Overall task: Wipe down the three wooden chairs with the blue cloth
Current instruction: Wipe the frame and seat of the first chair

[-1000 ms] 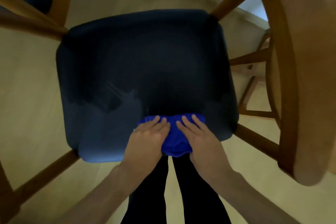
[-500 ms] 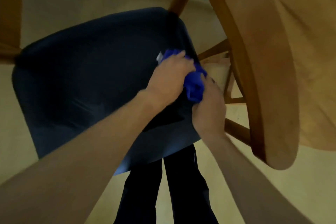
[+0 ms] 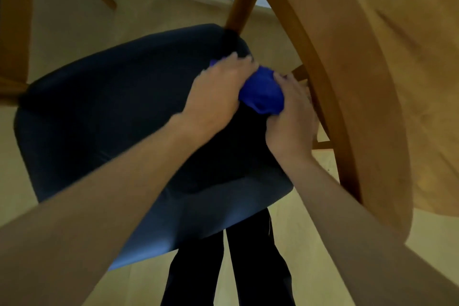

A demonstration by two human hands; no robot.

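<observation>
Blue cloth (image 3: 262, 94) bunched between both hands (no writing readable) on chair seat (image 3: 111, 117).

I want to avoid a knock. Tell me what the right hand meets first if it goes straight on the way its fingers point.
Likely the curved wooden chair back: the right hand, gripping the blue cloth, already lies close beside it, though depth is unclear.

View: head camera, the only one
Position: above the chair seat (image 3: 119, 117), close
Facing: steeply down, past both forearms to the floor (image 3: 310, 238)
Frame: seat centre-left, chair back (image 3: 372, 87) right
</observation>
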